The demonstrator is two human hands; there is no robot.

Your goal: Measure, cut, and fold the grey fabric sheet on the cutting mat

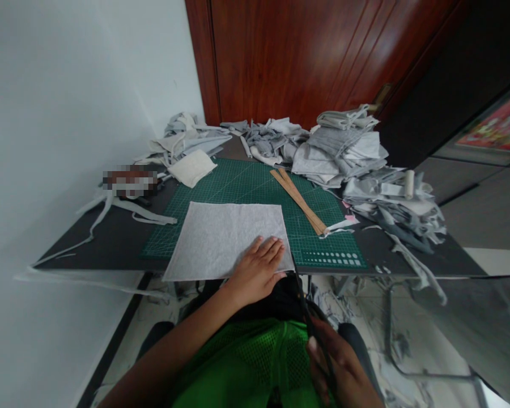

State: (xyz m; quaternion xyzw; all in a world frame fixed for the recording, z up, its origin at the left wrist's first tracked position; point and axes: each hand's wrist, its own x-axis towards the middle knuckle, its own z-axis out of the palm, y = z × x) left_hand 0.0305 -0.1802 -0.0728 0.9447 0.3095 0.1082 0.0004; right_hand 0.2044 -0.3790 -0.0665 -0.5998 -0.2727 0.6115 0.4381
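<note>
A light grey rectangle of fabric (221, 232) lies on the green cutting mat (246, 181), its near edge hanging slightly past the table's front. My left hand (257, 269) rests flat on the fabric's right part, fingers stretched out. In my right hand (338, 360), held low in front of my body, are black-handled scissors (305, 309). Their long dark blades point up toward the fabric's near right corner, beside its right edge. Whether the blades touch the cloth I cannot tell.
Two crossed wooden rulers (300, 201) lie on the mat's right half. Folded grey fabric (340, 150) is stacked behind them, with a heap of scraps (395, 209) farther right. More cloth (187, 139) sits at the back left. Loose strips (106, 218) trail over the dark table (123, 243).
</note>
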